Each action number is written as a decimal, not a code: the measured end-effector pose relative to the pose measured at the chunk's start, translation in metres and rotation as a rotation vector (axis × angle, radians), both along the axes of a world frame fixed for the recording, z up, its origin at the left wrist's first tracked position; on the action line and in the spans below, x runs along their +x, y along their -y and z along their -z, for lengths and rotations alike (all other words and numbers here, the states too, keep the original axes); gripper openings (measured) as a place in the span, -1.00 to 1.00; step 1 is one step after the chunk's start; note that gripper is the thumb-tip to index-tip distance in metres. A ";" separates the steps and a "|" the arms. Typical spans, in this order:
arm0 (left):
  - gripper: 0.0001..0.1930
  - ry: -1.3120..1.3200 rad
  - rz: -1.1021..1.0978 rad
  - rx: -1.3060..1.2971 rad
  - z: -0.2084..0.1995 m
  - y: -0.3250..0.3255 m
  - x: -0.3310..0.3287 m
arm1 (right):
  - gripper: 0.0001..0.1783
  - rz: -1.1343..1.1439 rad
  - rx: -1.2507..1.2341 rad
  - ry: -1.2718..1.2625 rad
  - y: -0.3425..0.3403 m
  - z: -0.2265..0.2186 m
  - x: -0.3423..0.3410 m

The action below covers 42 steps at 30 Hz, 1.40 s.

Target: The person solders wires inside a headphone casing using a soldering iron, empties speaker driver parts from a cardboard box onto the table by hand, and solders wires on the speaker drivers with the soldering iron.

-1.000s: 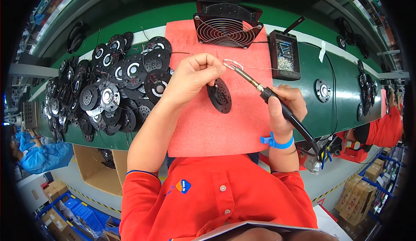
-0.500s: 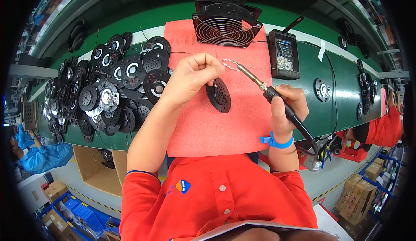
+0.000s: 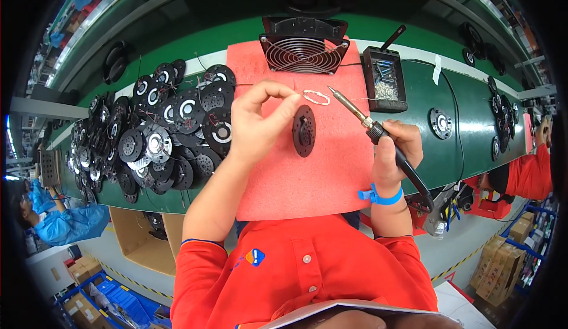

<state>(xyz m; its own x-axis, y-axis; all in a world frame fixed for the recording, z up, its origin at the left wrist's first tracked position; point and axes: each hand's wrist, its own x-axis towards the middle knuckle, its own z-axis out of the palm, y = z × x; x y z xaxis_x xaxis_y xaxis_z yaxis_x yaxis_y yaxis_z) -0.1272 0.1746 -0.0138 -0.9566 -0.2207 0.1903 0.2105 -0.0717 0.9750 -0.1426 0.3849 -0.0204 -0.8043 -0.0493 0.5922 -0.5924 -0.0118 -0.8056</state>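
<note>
My left hand (image 3: 260,116) pinches thumb and forefinger together at the end of a small loop of silvery wire (image 3: 317,97), which sticks out to the right. Just below those fingertips is a round black perforated disc (image 3: 304,131), seen at a slant over the pink foam mat (image 3: 284,190); whether it hangs or rests on the mat I cannot tell. In my right hand (image 3: 397,148) is a soldering iron (image 3: 359,114) with a black handle, gripped like a pen. Its tip points up and left, close to the loop but apart from it.
A black fan with a wire guard (image 3: 305,54) stands at the mat's far edge. Beside it sits a black tray (image 3: 387,103) of small metal bits. Heaped discs (image 3: 157,143) cover the bench on the left. One disc (image 3: 441,123) lies on the right. People work at both sides.
The soldering iron's tip has drawn back from the wire loop. My left fingers have come off the disc's upper edge, and the disc has turned to a steeper slant.
</note>
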 end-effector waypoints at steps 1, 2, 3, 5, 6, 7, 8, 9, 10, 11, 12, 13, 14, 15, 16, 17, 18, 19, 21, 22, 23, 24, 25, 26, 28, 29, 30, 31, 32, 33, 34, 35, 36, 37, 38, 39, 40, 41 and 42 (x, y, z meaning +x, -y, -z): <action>-0.94 -0.129 -0.134 -0.166 0.001 -0.002 0.000 | -0.72 0.003 -0.011 -0.008 -0.001 0.000 0.000; -0.94 -0.139 -0.132 -0.177 0.001 -0.001 0.001 | -0.71 0.000 -0.001 -0.014 -0.002 0.001 0.000; -0.93 -0.273 -0.198 -0.366 0.002 -0.001 0.001 | -0.71 -0.003 0.010 -0.019 -0.003 0.001 -0.001; -0.85 -0.466 -0.310 -0.565 0.004 -0.002 0.000 | -0.77 -0.012 -0.001 -0.057 -0.005 0.002 -0.004; -0.85 -0.476 -0.309 -0.571 0.003 -0.003 0.000 | -0.81 -0.022 -0.001 -0.087 -0.005 0.002 -0.005; -0.83 -0.514 -0.358 -0.642 0.003 -0.004 0.002 | -0.81 -0.010 -0.003 -0.105 -0.004 0.002 -0.005; -0.81 -0.551 -0.408 -0.711 0.003 -0.005 0.002 | -0.81 -0.010 -0.006 -0.110 -0.004 0.002 -0.006; -0.79 -0.592 -0.443 -0.747 0.002 -0.005 0.001 | -0.81 -0.020 -0.009 -0.109 -0.003 0.001 -0.006; -0.79 -0.594 -0.440 -0.742 0.001 -0.006 0.001 | -0.81 -0.027 -0.008 -0.106 -0.005 0.001 -0.005; -0.77 -0.613 -0.437 -0.833 -0.002 -0.006 0.004 | -0.81 -0.022 -0.004 -0.107 -0.005 0.000 -0.004; -0.75 -0.631 -0.434 -0.923 -0.004 -0.007 0.004 | -0.77 -0.028 -0.006 -0.070 -0.003 -0.002 -0.001; -0.74 -0.663 -0.456 -0.930 -0.004 -0.007 0.002 | -0.70 -0.040 -0.009 -0.028 -0.002 -0.003 0.000; -0.74 -0.657 -0.457 -0.925 -0.003 -0.007 0.002 | -0.70 -0.041 -0.002 -0.023 -0.002 -0.003 -0.001; -0.76 -0.649 -0.480 -0.939 -0.002 -0.006 0.001 | -0.76 -0.075 -0.015 -0.052 -0.002 -0.003 -0.004; -0.78 -0.647 -0.501 -0.953 -0.002 -0.005 0.001 | -0.79 -0.106 -0.028 -0.083 -0.003 -0.003 -0.005; -0.78 -0.643 -0.504 -0.946 -0.001 -0.005 0.000 | -0.79 -0.105 -0.023 -0.081 -0.003 -0.002 -0.005; -0.78 -0.640 -0.502 -0.941 0.000 -0.006 0.000 | -0.79 -0.117 -0.037 -0.087 -0.003 -0.002 -0.005; -0.78 -0.635 -0.499 -0.933 0.000 -0.005 0.000 | -0.79 -0.130 -0.054 -0.094 -0.001 -0.001 -0.005; -0.78 -0.626 -0.495 -0.924 0.001 -0.005 -0.001 | -0.75 -0.109 -0.032 -0.047 0.001 -0.003 0.000; -0.77 -0.627 -0.497 -0.925 0.002 -0.005 -0.001 | -0.69 -0.085 -0.012 -0.006 0.001 -0.004 0.002; -0.77 -0.629 -0.499 -0.927 0.002 -0.005 -0.002 | -0.69 -0.085 -0.010 -0.003 0.001 -0.004 0.001; -0.77 -0.626 -0.498 -0.926 0.003 -0.005 -0.002 | -0.69 -0.089 -0.003 -0.010 0.001 -0.003 0.001; -0.77 -0.623 -0.500 -0.931 0.003 -0.005 -0.002 | -0.69 -0.093 0.004 -0.017 0.001 -0.003 0.001; -0.77 -0.621 -0.502 -0.936 0.004 -0.005 -0.002 | -0.69 -0.094 0.004 -0.014 0.000 -0.003 0.001; -0.78 -0.626 -0.497 -0.948 0.004 -0.005 -0.002 | -0.69 -0.096 0.018 -0.011 -0.001 -0.004 0.002; -0.78 -0.634 -0.493 -0.960 0.004 -0.005 -0.002 | -0.69 -0.099 0.017 -0.010 -0.002 -0.003 0.000; -0.78 -0.632 -0.494 -0.962 0.005 -0.005 -0.002 | -0.75 -0.125 0.025 -0.061 -0.004 -0.002 -0.003; -0.79 -0.619 -0.494 -0.971 0.005 -0.006 -0.001 | -0.79 -0.150 0.035 -0.112 -0.006 -0.001 -0.005; -0.79 -0.605 -0.495 -0.981 0.005 -0.007 -0.001 | -0.79 -0.150 0.034 -0.111 -0.007 0.000 -0.005; -0.79 -0.605 -0.495 -0.981 0.006 -0.008 -0.001 | -0.79 -0.153 0.042 -0.103 -0.008 0.000 -0.004; -0.79 -0.604 -0.493 -0.982 0.006 -0.008 -0.002 | -0.79 -0.154 0.048 -0.094 -0.008 0.000 -0.004; -0.78 -0.604 -0.491 -0.982 0.006 -0.008 -0.002 | -0.79 -0.153 0.048 -0.093 -0.007 0.000 -0.004; -0.78 -0.604 -0.490 -0.982 0.006 -0.008 -0.002 | -0.79 -0.148 0.047 -0.097 -0.007 0.000 -0.004; -0.78 -0.592 -0.475 -0.996 0.007 -0.008 -0.002 | -0.79 -0.142 0.046 -0.102 -0.006 -0.001 -0.005; -0.78 -0.580 -0.460 -1.010 0.007 -0.007 -0.003 | -0.79 -0.140 0.046 -0.102 -0.006 -0.001 -0.005; -0.78 -0.582 -0.458 -1.009 0.006 -0.007 -0.003 | -0.80 -0.134 0.060 -0.095 -0.006 -0.001 -0.004; -0.79 -0.548 -0.428 -0.998 0.006 -0.006 -0.003 | -0.80 -0.129 0.073 -0.088 -0.006 -0.001 -0.004; -0.80 -0.514 -0.399 -0.988 0.006 -0.005 -0.003 | -0.80 -0.127 0.073 -0.087 -0.005 0.000 -0.005; -0.80 -0.514 -0.397 -0.987 0.006 -0.006 -0.004 | -0.80 -0.123 0.063 -0.079 -0.004 0.001 -0.006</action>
